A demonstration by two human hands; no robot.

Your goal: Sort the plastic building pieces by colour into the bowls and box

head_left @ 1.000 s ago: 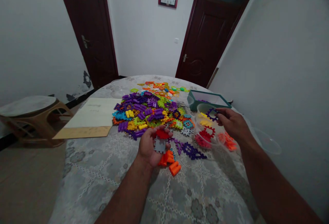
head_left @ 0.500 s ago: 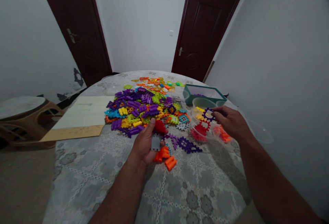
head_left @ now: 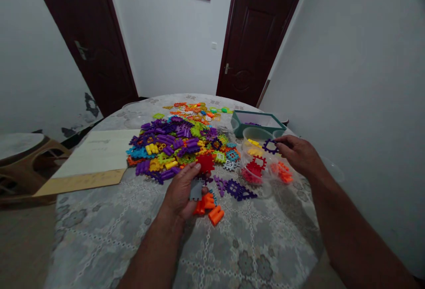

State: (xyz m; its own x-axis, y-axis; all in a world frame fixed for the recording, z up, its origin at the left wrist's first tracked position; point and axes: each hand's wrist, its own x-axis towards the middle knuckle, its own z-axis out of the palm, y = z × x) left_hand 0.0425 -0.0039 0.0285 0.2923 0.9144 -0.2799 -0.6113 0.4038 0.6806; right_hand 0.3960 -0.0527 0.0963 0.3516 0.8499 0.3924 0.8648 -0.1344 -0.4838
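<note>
My left hand [head_left: 184,189] is closed on plastic building pieces: a red square [head_left: 205,163] pinched by the thumb and a grey square [head_left: 195,190] lower at the palm. My right hand [head_left: 297,154] pinches a dark purple square frame piece [head_left: 270,146] by its edge, over clear plastic tubs. Beneath that frame, a clear tub [head_left: 257,135] has yellow pieces [head_left: 255,152] in it, and red pieces [head_left: 254,170] are just in front. Orange tube pieces [head_left: 216,215] lie beside my left hand. Purple flat pieces [head_left: 237,189] rest between the hands.
A large pile of mixed plastic pieces [head_left: 175,140] covers the table's middle. Behind the tubs is a green-edged box [head_left: 259,121]. At left lies an open sheet of cardboard [head_left: 99,152], with a stool [head_left: 26,160] beyond the table edge. More orange pieces [head_left: 282,172] sit at right.
The view has shifted slightly. In my left hand the red square has turned to show its flat face more fully. My right hand still holds the purple frame over the tubs.
</note>
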